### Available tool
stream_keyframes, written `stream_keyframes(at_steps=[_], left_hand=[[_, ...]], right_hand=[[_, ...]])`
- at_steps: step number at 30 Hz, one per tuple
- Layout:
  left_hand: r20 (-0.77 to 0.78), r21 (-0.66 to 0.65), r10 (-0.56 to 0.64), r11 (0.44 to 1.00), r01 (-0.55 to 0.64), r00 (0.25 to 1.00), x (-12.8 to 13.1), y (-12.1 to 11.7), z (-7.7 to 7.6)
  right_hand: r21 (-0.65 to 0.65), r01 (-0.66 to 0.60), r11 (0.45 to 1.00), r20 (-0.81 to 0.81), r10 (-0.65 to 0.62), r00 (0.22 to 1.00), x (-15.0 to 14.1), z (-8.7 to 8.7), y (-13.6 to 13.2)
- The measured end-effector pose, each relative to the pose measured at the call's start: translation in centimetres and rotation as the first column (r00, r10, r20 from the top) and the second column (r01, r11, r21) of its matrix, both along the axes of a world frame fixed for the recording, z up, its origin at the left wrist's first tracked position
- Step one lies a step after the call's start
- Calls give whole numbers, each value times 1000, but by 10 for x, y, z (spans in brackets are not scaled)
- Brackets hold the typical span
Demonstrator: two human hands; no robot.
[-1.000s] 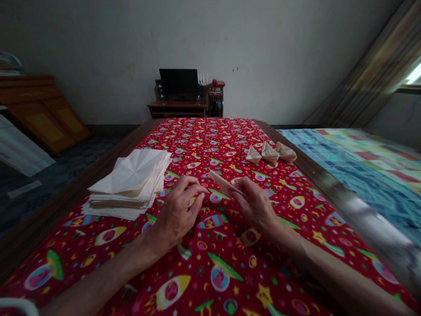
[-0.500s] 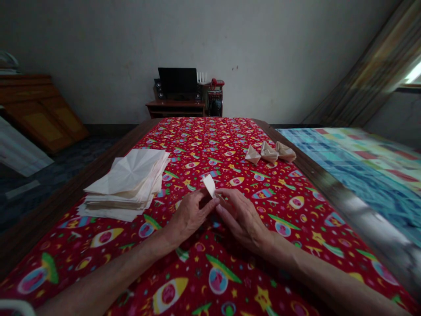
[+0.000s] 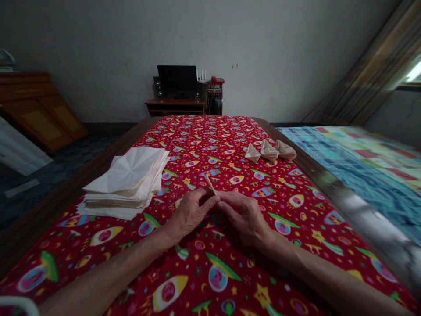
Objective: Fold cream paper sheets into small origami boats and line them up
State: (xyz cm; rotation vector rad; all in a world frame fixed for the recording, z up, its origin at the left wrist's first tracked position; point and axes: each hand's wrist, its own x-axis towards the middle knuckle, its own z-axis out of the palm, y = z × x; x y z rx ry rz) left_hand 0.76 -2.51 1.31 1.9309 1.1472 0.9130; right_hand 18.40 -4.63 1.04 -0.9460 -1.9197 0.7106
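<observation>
A small piece of folded paper (image 3: 211,184) stands nearly edge-on between my two hands, over the middle of the red patterned cloth. My left hand (image 3: 194,212) pinches it with thumb and fingers from the left. From the right, my right hand (image 3: 245,216) closes its thumb and fingertips on the paper's lower end, touching the left thumb. The fingers hide most of the paper. To the left lies a thick stack of creased white paper sheets (image 3: 131,169). Several folded paper pieces (image 3: 269,150) stand in a row at the right.
The red cloth (image 3: 210,145) covers a long table with a dark wooden edge (image 3: 108,164). Beyond it, a monitor (image 3: 176,79) sits on a small desk by the wall. A bed (image 3: 371,175) is on the right, a wooden cabinet (image 3: 42,109) on the left.
The folded paper has turned from showing its white face to nearly edge-on. My right hand's fingers have drawn together into a closer pinch. The stack and folded pieces stay put.
</observation>
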Motion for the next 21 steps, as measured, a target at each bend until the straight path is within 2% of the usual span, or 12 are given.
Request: stream_keyframes(at_steps=[6,10,12,15,18,21], left_hand=[[-57,14,8,1000,-8,998,1,0,0],[-140,97,32,995,-18,990,2,0,-1],[-176,172,52,985,-22,983,3,-1,-1],[-202,275,86,961,-28,976,6,-3,2],[-217,333,130,942,-52,967,7,-4,6],[-232,358,179,930,-88,956,6,-3,8]], right_hand=[[-149,-6,989,-100,-9,995,0,-5,4],[-164,14,986,-71,-26,997,-1,-6,3],[-115,58,992,-4,-59,998,-2,-5,2],[26,132,991,136,-134,982,-1,-3,3],[187,205,961,227,-246,942,5,-1,6],[297,244,923,239,-319,917,13,1,10]])
